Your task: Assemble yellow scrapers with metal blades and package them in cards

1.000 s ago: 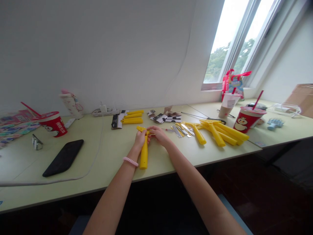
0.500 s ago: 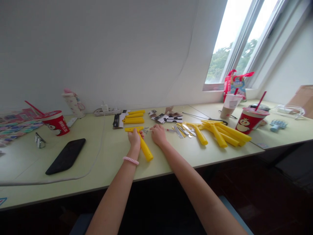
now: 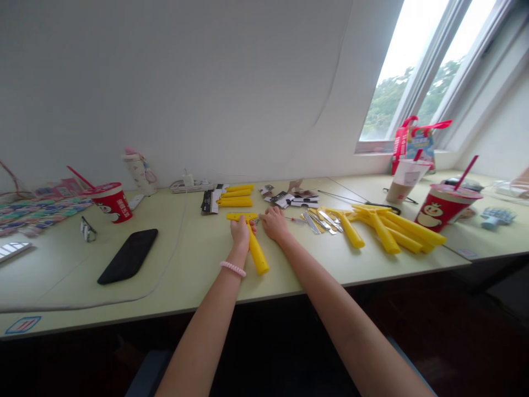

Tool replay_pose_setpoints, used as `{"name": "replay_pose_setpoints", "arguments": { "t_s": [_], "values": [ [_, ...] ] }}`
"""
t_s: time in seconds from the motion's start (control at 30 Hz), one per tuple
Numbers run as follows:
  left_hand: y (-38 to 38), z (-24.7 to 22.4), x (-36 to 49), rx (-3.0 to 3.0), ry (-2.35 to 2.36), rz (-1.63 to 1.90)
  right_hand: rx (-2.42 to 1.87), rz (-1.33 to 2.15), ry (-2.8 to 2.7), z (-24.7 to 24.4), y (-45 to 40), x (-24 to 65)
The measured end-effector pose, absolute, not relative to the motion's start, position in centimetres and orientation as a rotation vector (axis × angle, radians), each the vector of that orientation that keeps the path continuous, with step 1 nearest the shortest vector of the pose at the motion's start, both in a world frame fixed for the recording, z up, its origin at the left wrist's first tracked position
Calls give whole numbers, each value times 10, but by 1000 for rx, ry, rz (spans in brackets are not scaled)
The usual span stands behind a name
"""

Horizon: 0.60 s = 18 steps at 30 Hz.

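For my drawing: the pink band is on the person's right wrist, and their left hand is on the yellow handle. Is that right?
No, the pink band is on the left wrist, not the right; the head view shows it. The left hand is on the yellow handle, as you said.

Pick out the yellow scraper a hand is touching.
The T-shaped yellow scraper under the left hand; the others lie untouched in the back row and the pile at right.

Study-like room, long pale desk [image 3: 182, 286], sloping white wall [image 3: 173, 82] at 12 o'clock, window [image 3: 413, 66] at 1 o'clock, takeaway cup [image 3: 446, 209], power strip [image 3: 190, 187]
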<state>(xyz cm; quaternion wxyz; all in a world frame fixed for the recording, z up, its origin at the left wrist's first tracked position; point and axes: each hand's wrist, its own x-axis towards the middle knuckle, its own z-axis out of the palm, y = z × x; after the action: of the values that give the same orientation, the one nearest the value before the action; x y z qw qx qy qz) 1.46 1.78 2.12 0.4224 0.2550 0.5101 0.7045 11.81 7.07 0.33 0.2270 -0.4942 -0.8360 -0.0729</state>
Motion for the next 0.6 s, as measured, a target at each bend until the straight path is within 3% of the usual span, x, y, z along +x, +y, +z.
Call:
{"name": "replay_pose_setpoints", "arguments": {
  "t_s": [0.6],
  "values": [
    [23, 15, 20, 788, 1146, 1433, -1500, 214, -2030, 15, 56, 145]
  ]
}}
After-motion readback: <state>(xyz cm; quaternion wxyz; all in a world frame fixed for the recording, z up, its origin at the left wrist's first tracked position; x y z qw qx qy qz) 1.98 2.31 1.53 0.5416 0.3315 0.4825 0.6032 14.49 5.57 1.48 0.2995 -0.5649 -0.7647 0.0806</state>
